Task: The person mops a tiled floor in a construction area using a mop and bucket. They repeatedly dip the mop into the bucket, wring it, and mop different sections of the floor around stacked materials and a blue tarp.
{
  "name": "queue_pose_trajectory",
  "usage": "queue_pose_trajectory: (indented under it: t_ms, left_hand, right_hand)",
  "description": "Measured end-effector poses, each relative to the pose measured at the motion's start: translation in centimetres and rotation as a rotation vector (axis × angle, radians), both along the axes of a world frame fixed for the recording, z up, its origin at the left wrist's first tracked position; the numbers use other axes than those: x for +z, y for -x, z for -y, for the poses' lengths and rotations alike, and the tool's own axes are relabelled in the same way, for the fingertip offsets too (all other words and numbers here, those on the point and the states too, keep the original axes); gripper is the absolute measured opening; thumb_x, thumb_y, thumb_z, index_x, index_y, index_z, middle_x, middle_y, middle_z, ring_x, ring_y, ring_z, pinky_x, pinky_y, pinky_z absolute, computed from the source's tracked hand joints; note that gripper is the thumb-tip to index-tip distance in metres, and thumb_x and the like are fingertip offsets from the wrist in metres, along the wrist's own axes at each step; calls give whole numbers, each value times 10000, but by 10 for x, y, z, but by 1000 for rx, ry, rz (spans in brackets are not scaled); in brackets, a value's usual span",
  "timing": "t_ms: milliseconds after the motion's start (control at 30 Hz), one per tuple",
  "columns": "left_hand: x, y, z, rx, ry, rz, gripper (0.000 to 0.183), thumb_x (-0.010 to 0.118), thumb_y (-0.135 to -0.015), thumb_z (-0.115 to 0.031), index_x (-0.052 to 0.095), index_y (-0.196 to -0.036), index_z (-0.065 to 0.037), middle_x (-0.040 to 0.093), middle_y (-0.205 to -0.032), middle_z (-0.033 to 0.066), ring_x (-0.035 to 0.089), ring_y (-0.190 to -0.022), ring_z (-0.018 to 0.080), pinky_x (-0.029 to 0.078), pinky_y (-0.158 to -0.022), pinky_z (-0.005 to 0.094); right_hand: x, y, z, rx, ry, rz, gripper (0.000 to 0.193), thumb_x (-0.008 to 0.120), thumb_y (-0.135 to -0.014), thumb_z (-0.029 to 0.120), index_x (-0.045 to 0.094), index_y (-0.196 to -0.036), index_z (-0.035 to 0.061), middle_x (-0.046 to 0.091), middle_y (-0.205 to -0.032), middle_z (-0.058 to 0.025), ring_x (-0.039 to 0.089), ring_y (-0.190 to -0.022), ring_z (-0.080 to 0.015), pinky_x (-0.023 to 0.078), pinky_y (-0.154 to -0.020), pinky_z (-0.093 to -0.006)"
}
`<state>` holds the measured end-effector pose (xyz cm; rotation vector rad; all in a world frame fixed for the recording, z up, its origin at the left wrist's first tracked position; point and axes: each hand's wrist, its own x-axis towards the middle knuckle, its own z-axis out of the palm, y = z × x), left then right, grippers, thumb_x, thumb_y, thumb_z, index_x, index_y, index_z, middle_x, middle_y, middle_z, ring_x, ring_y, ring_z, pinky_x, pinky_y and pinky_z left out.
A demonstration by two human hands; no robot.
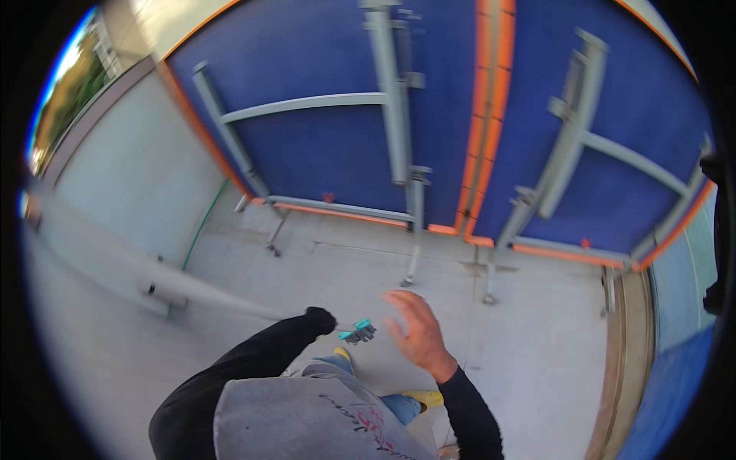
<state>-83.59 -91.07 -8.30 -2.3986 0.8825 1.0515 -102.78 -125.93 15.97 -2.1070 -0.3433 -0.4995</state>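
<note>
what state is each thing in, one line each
left hand: black-covered, looks closed around the pole
right hand: open, holding nothing, motion-blurred
pole: slanted, blurred
brush: at the pole's end, bristles exposed; floor contact unclear
blue panels: standing upright, side by side
yellow shoes: worn, partly hidden

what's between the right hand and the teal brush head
Only a strip of gray floor shows between the right hand and brush head in the head view.
</note>
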Motion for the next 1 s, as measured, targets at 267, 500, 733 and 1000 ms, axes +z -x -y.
queue_pose_trajectory:
  t_ms: [267,500,733,1000]
  left_hand:
    - [-10,-36,-118,187,100,49,407,684,-812,-248,659,-1215,-194,740,-1015,100,712,-934,285,547,-791,475]
    - [-31,-73,-219,317,183,2,470,684,-845,-289,619,-1305,-217,735,-1060,126,698,-992,327,544,-856,468]
    - [-46,-99,-304,445,739,-60,535,684,-878,-330,580,-1395,-240,729,-1106,153,685,-1051,368,542,-921,462]
    - [-114,25,-532,2061,588,187,446,704,-838,-253,669,-1283,-263,725,-1057,178,703,-964,320,564,-893,420]
  right_hand:
    - [253,-139,-328,364,1346,877,429,502,-948,276,626,-1285,42,547,-1423,-101,426,-1405,-303,194,-1250,-537]
    - [246,-242,-381,315,1638,149,34,640,-869,130,646,-901,140,690,-819,-39,696,-796,-186,499,-805,-371]
    - [113,-364,-353,488,1398,-503,536,727,-846,544,658,-1077,66,720,-853,-192,714,-832,-384,547,-717,-500]
    - [-76,-440,-427,485,1046,-1038,613,695,-841,634,669,-1143,100,721,-1086,-170,675,-1068,-375,529,-871,-487]
